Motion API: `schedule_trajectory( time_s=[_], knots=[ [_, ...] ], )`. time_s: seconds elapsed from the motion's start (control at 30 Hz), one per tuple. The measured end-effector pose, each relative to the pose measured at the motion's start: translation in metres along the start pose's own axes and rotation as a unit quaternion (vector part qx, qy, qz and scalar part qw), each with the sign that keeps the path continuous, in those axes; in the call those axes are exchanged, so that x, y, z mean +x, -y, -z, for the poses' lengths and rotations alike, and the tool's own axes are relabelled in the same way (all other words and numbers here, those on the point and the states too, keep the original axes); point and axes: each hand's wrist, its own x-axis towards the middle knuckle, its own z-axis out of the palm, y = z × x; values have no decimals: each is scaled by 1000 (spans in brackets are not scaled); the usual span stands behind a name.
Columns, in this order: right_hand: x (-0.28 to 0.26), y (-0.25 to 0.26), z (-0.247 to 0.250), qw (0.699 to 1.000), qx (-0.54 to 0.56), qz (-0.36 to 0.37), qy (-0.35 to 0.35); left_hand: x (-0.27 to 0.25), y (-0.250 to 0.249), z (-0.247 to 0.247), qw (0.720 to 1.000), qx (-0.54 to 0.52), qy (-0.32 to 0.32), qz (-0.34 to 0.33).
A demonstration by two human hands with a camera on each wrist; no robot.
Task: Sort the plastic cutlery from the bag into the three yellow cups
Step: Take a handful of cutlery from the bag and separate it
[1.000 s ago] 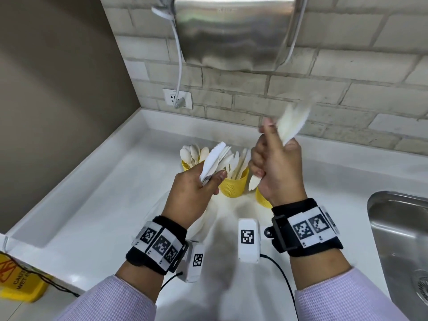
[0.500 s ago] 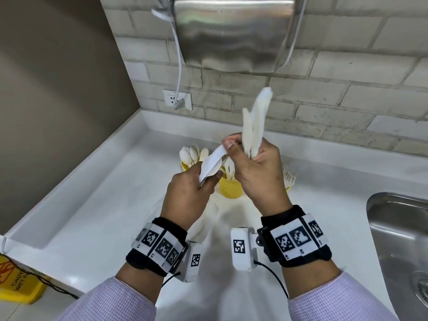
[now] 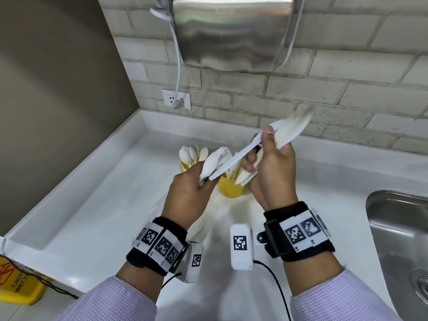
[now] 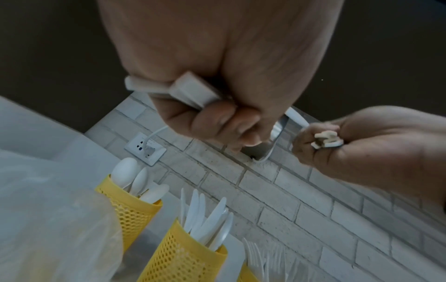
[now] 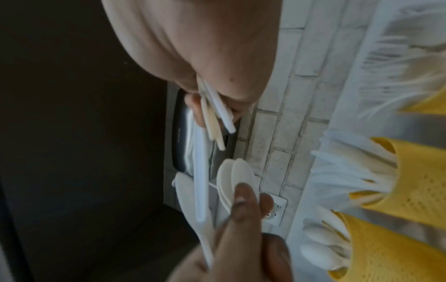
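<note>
Meanwhile the right hand (image 3: pixel 272 167) pinches a white handle (image 3: pixel 234 161) whose long axis runs from 8 to 2 o'clock, its low end among spoons (image 3: pixel 212 162) gripped by the left hand (image 3: pixel 188 193) (knife cup (image 3: pixel 230 186) directly beneath, nearer the right).

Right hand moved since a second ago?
Yes. The right hand shifted left, now covering the middle yellow mesh cup's right side; its white plastic cutlery bundle tilted rightward.

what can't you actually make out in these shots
- Third yellow cup: hidden behind the right hand in the head view; cut off by the bottom edge in the left wrist view.
- Cutlery in the right hand: its tips are motion-blurred, so the type is unclear.
- Bag: contents unreadable through the blurred plastic.
</note>
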Motion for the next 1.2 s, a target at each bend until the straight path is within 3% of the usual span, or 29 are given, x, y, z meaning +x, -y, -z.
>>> schedule_trajectory(
  time_s=[0.17,0.27,0.43,0.53,0.6,0.73,0.87,0.97,1.07,1.2],
  knots=[
    [12,8,14,983,146,-60,-91,3,-3,3,991,-96,6,93],
    [14,9,14,981,167,-34,-95,3,-11,6,956,-236,39,170],
    [10,8,4,992,78,63,-77,7,-16,4,888,-370,92,258],
    [4,4,-6,994,29,100,-21,8,-15,2,862,-404,99,290],
    [-1,-1,-11,992,-17,119,28,9,-16,0,823,-458,123,312],
    [-13,-24,-17,969,-189,118,105,12,-26,0,771,-528,150,324],
    [-21,-40,-18,943,-284,84,148,11,-28,0,774,-534,152,303],
    [-15,-42,-14,954,-258,96,119,11,-22,1,794,-508,133,307],
    [-3,-42,-10,976,-204,73,16,12,-17,3,829,-463,102,295],
    [20,-34,4,980,-159,50,-112,10,-10,7,880,-388,88,258]
  ],
)
